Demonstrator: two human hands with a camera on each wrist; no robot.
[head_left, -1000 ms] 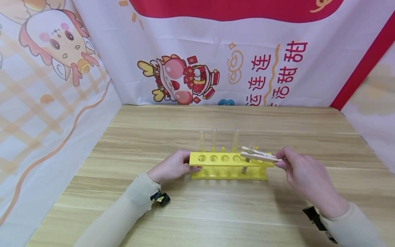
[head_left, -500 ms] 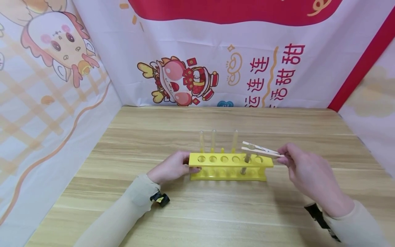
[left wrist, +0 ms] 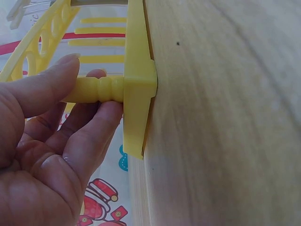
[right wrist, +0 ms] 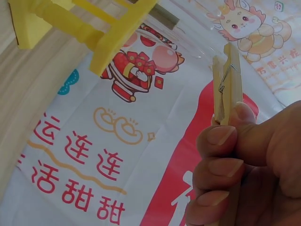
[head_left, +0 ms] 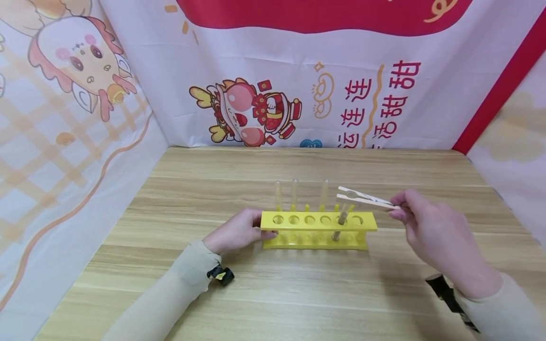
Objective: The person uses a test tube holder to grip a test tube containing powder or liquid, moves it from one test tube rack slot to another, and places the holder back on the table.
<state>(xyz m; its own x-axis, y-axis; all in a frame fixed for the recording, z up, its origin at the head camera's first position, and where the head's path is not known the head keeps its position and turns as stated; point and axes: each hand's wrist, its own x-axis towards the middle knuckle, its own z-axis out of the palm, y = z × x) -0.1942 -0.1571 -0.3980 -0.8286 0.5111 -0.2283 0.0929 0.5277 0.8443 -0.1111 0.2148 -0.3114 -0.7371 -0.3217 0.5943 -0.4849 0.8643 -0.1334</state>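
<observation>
Nearest you, both hands are busy: your right hand (head_left: pixel 439 237) pinching a wooden clamp (head_left: pixel 368 201), your left hand (head_left: pixel 236 232) gripping the yellow rack (head_left: pixel 317 227) by its left post (left wrist: pixel 112 89). Rack runs side to side, dark-bottomed tube (head_left: pixel 342 218) upright in it. Clamp's over the right end, lengthwise mostly sideways, tips pointing left and slightly away, can't really tell if they touch glass. Behind, three clear tubes (head_left: pixel 295 194) stand upright

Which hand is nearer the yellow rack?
Left. The left hand grips the left-end post of the yellow rack; the right hand, holding the wooden clip, is apart from it, past its right end.
</observation>
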